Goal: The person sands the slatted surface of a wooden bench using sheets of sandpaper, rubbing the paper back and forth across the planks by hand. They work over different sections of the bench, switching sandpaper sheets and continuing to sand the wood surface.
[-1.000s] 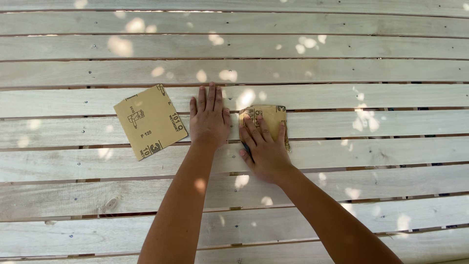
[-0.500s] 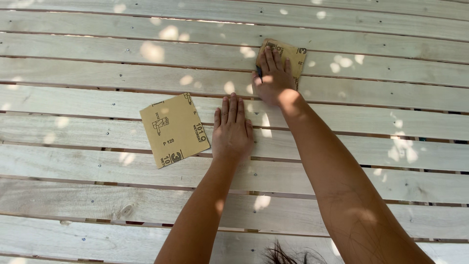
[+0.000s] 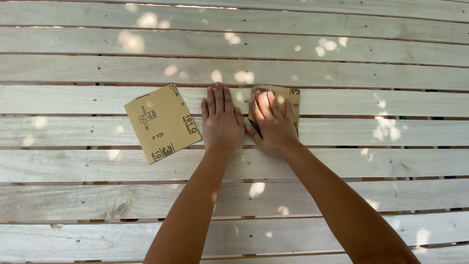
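On the slats, head view: pale wooden boards (image 3: pixel 342 161) run side to side across the whole picture, with narrow dark gaps between them and small flecks of sunlight scattered over the wood
Left hand (image 3: pixel 222 122): lies palm down and flat on the bare boards, fingers straight and close together, pointing away from the person; it grips nothing and spans the gap between two boards
Right hand (image 3: pixel 271 127): presses flat on a folded piece of sandpaper (image 3: pixel 287 98), fingers spread slightly and laid out over it rather than curled around it; the thumb reaches toward the left hand, almost touching it
Folded piece of sandpaper: tan, lying on the boards under the right palm and fingers; only its far edge and right side show past the fingertips
Loose sheet of sandpaper (image 3: pixel 161 122): a second, larger tan sheet with dark printing on its back, lying flat and turned at an angle just to the left of the left hand, its near corner close to the thumb side but not touched
Forearms: both come up from the bottom edge and converge toward the middle of the picture
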A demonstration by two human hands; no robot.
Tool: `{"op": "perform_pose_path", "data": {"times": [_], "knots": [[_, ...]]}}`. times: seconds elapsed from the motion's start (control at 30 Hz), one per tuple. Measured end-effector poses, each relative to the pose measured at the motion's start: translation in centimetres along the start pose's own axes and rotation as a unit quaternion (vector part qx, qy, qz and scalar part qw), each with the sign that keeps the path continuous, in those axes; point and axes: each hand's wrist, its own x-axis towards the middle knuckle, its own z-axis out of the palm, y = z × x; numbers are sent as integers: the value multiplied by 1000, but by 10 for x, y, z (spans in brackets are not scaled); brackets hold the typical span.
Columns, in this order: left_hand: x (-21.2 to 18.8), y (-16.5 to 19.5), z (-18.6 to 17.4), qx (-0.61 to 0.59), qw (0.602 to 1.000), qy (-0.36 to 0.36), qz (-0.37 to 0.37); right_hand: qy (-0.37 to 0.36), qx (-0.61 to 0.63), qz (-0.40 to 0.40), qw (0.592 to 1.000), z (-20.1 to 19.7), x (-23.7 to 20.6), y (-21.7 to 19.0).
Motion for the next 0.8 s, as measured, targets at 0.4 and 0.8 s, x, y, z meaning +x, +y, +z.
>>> {"op": "perform_pose_path", "data": {"times": [0.4,0.8], "knots": [[7,-3,-1,19,1000,10,3,33,16,70,997,-28,130,30],[1,3,-1,12,1000,-11,-12,-16,-2,15,1000,-4,-26,-11]]}}
